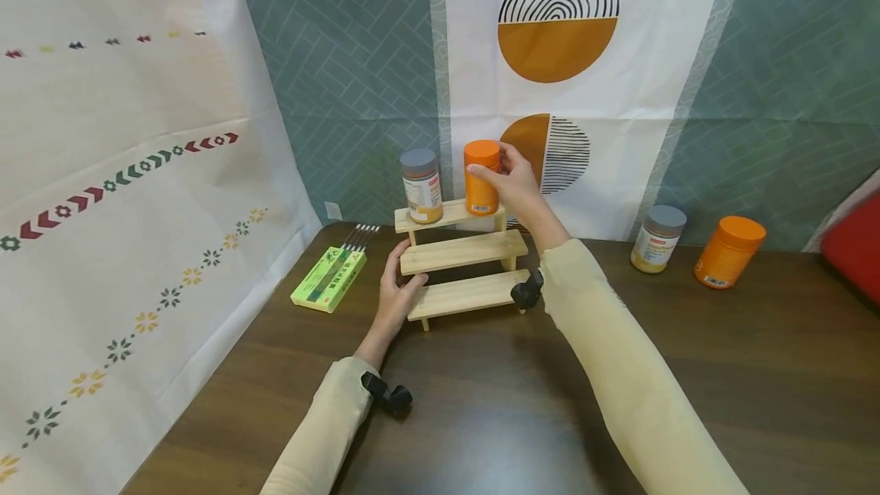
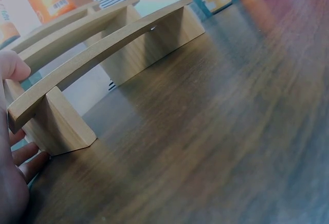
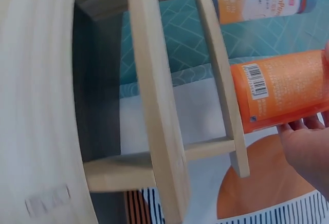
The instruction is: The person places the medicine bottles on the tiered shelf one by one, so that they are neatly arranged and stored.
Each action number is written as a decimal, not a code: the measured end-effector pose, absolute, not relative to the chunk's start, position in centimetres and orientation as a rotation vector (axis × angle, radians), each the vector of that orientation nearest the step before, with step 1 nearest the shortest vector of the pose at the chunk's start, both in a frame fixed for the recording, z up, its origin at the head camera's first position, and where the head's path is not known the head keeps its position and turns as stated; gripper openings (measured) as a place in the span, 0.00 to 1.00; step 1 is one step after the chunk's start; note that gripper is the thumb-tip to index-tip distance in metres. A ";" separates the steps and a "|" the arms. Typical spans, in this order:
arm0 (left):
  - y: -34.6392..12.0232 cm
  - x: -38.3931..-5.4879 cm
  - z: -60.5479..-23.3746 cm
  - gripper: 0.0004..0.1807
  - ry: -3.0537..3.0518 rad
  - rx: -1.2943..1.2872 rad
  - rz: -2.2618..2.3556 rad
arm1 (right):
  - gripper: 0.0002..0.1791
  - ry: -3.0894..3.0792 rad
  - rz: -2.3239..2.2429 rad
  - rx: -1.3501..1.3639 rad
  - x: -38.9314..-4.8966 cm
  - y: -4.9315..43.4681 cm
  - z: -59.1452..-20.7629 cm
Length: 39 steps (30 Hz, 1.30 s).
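A three-step wooden shelf [image 1: 464, 252] stands on the table near the wall. On its top step, a grey-lidded bottle [image 1: 422, 188] stands at the left, and an orange bottle [image 1: 481, 193] with an orange lid is upright at the right. My right hand [image 1: 514, 178] grips the orange bottle near its upper part; its base is right at the top step in the right wrist view. My left hand [image 1: 397, 289] holds the shelf's left end, thumb by the lowest step and the other fingers behind the side support, as the left wrist view shows.
Left of the shelf lies a green box [image 1: 330, 279] with several cotton swabs [image 1: 360, 237] at its far end. At the right stand another grey-lidded bottle [image 1: 658, 239] and another orange bottle [image 1: 729, 252]. A red object [image 1: 855, 243] is at the far right edge.
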<state>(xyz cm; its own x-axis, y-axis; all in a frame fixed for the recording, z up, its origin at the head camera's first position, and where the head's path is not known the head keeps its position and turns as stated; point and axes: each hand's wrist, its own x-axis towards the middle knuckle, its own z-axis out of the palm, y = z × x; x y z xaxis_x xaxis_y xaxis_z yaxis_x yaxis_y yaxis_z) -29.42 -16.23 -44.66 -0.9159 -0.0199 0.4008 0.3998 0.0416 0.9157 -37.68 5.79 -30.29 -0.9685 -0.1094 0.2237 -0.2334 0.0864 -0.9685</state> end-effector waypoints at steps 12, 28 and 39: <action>-16.5 -29.4 -44.6 0.38 -2.025 -0.378 -1.932 | 0.39 -2.227 2.036 0.347 -37.6 5.7 -30.3; -16.7 -29.4 -45.3 0.37 -2.029 -0.392 -1.922 | 0.36 -2.088 2.138 0.348 -36.8 6.5 -30.5; -16.4 -29.3 -45.1 0.37 -2.024 -0.385 -1.932 | 0.33 -1.997 2.156 0.337 -36.0 8.3 -30.3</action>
